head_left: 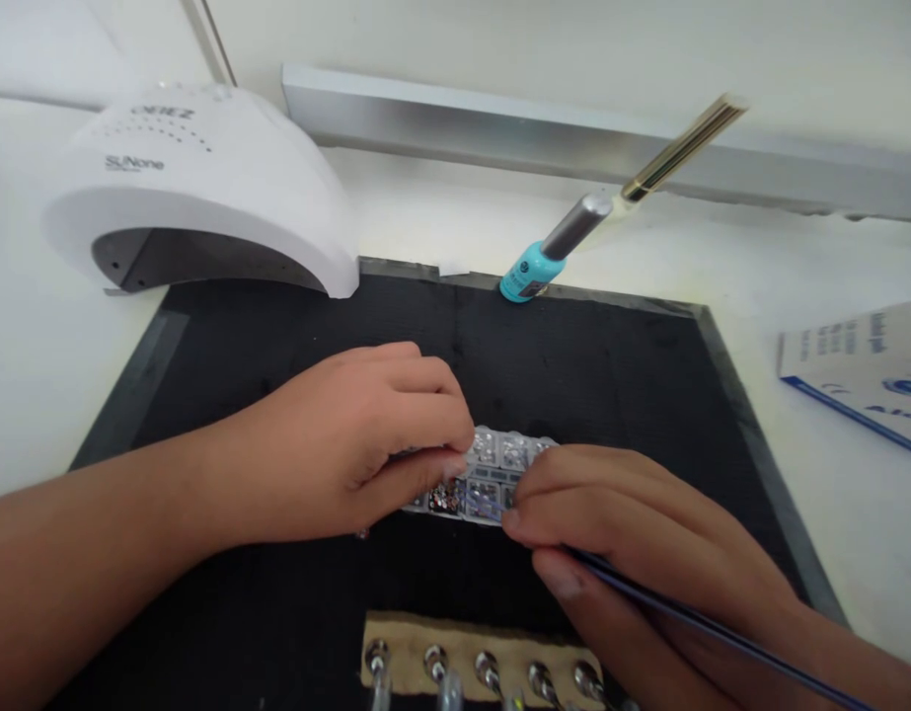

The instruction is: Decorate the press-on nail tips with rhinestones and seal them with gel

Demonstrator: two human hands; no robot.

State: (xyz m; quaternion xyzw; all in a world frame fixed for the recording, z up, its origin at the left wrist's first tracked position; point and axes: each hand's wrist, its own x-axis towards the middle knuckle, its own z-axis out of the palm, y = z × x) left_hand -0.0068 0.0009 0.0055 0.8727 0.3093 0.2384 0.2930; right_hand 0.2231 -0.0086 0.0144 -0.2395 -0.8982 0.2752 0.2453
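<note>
A clear compartment box (484, 500) holding small shiny stones lies on the black mat (573, 365). My left hand (373, 434) is closed over the box's left part, thumb and fingers together at an opened compartment; whether a lid or stone is between them is hidden. From the right, my right hand (633, 533) holds a thin dark stick-like tool (692, 618), its front end reaching toward the compartments. The right fingertips touch or nearly touch the box's front right edge.
A white lamp (225, 158) stands at the back left. A turquoise bottle (533, 272) and a gold-capped item (681, 148) are at the back. Nail tips on metal stands rest on a tan strip (415, 632) in front. A printed box (862, 370) lies right.
</note>
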